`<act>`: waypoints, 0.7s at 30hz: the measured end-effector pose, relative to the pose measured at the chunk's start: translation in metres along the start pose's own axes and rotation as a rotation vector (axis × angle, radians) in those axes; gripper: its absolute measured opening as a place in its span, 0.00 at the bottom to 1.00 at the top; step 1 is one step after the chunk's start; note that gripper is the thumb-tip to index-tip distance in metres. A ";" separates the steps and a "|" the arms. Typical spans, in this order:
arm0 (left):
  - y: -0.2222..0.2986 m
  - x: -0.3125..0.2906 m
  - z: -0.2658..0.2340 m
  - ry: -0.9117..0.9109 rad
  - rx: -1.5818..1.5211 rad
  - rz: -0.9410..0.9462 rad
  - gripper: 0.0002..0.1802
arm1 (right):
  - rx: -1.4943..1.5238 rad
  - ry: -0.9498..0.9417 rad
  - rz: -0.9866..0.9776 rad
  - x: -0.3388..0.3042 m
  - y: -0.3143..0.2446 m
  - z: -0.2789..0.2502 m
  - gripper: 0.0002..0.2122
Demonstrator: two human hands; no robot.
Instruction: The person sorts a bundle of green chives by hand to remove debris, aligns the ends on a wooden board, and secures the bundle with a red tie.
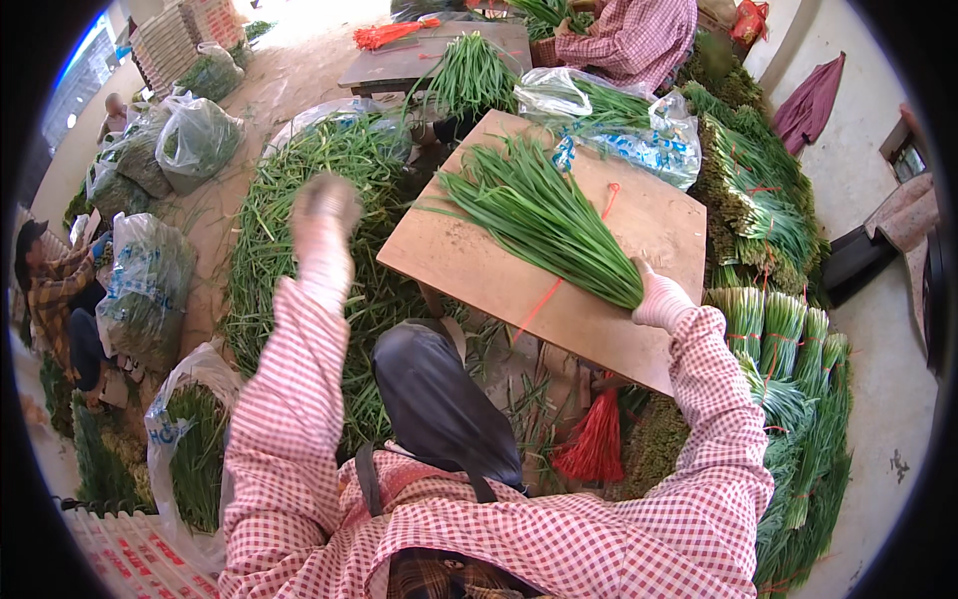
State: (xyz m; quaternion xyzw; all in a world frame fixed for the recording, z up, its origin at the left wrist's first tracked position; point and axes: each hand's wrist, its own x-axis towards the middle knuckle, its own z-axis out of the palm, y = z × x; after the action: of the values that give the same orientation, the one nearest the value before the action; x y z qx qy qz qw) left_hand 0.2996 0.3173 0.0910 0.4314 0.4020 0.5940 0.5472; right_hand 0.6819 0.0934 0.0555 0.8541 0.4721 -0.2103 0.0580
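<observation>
A big bunch of green garlic chives [559, 225] lies slantwise across the small wooden table [439, 240] in front of me. My right hand [663, 298], in a pale glove, grips the bunch at its near right end, thumb on top; its other fingers are partly hidden. A thin red tie [537, 309] runs beneath the bunch and shows on both sides of it. Left of the table, my left hand [327, 205] is over a heap of loose green leaves [289, 200]. Motion smears it, so its fingers cannot be made out.
A clear plastic bag [649, 150] of chives rests at the table's far edge. Tied bunches [783, 329] are stacked along the right. Red ties [594, 439] hang below the table. Filled bags [145, 290] stand on the left. Another person [639, 40] works at the far table.
</observation>
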 end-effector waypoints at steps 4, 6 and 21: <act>-0.066 -0.093 0.035 -0.757 0.542 0.156 0.22 | 0.015 -0.001 -0.025 -0.014 -0.004 -0.003 0.43; -0.098 -0.127 0.067 -1.111 1.048 0.475 0.31 | -0.073 0.019 0.001 -0.014 -0.008 -0.009 0.44; -0.130 -0.162 0.072 -1.336 1.368 0.593 0.56 | 0.060 0.063 -0.189 0.033 0.013 -0.002 0.42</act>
State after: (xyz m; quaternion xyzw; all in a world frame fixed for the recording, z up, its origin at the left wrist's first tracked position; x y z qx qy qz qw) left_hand 0.4121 0.1660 -0.0222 0.9816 0.1434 -0.0168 0.1246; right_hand 0.7089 0.1124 0.0422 0.8134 0.5456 -0.2020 -0.0025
